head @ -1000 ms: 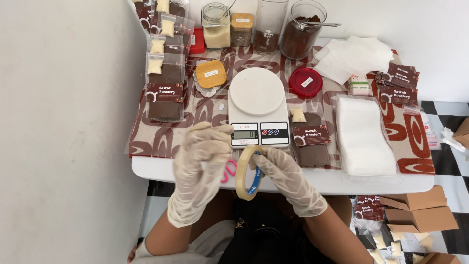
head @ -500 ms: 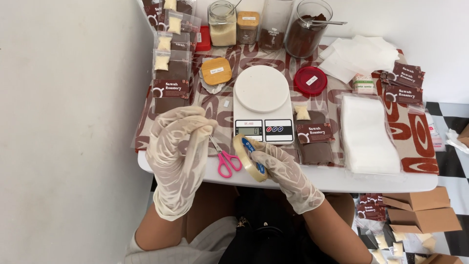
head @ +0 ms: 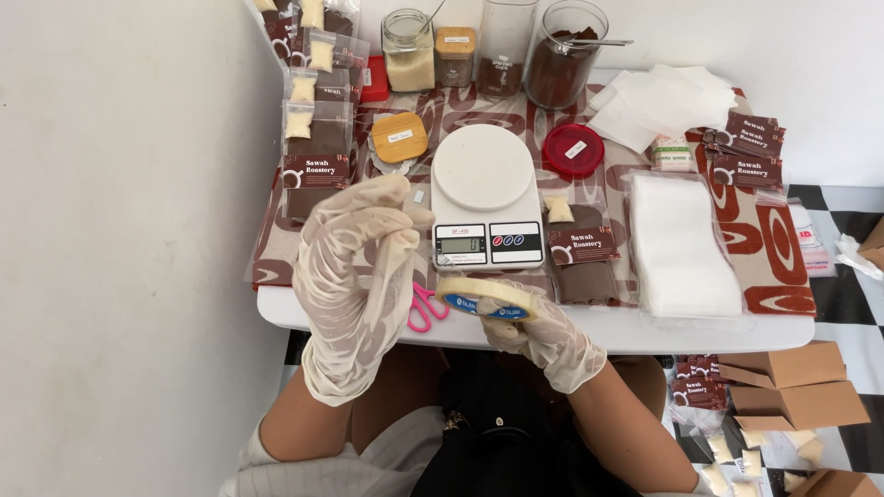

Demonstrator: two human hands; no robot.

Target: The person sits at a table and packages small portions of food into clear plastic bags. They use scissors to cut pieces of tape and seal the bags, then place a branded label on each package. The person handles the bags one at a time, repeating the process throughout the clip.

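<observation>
My right hand, in a thin white glove, holds a roll of clear tape with a blue core, lying nearly flat just above the table's front edge. My gloved left hand is raised left of the roll, fingers up, pinching a small piece of tape between thumb and fingertip. Pink-handled scissors lie on the table between my hands, partly hidden by the left hand. A white digital kitchen scale stands right behind the roll.
A filled brown pouch lies right of the scale, a stack of clear bags further right. More pouches line the left edge. Jars, a red lid and a wooden lid stand at the back. Cardboard boxes sit on the floor.
My left hand has risen and pulled away from the roll with a bit of tape. The roll has tilted from upright to nearly flat in my right hand.
</observation>
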